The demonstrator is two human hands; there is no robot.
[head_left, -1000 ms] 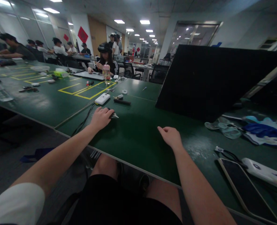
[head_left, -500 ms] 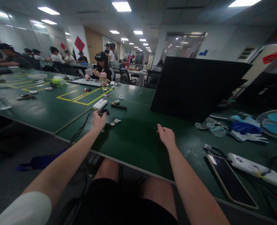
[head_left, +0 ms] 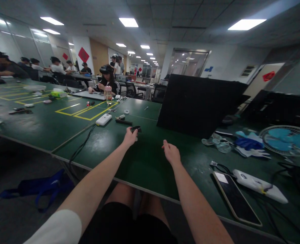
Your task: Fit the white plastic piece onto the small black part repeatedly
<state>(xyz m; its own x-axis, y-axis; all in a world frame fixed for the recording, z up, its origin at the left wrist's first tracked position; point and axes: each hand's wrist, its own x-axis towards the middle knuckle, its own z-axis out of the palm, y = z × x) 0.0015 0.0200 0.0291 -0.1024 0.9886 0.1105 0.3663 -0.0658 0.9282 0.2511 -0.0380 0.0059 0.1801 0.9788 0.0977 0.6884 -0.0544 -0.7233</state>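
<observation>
Left of the right hand (head_left: 172,153), which is loosely curled (can't tell if anything's tucked inside), the left hand (head_left: 129,137) has a small black item (head_left: 137,128) pinched over the counter (head_left: 150,166). Looks like a holding step tbh; next move probably wants a steady grip.

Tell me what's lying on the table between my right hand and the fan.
In the head view, past your right hand comes green tabletop, then clear plastic pieces, then a blue and white glove-like pile beside the fan.
</observation>
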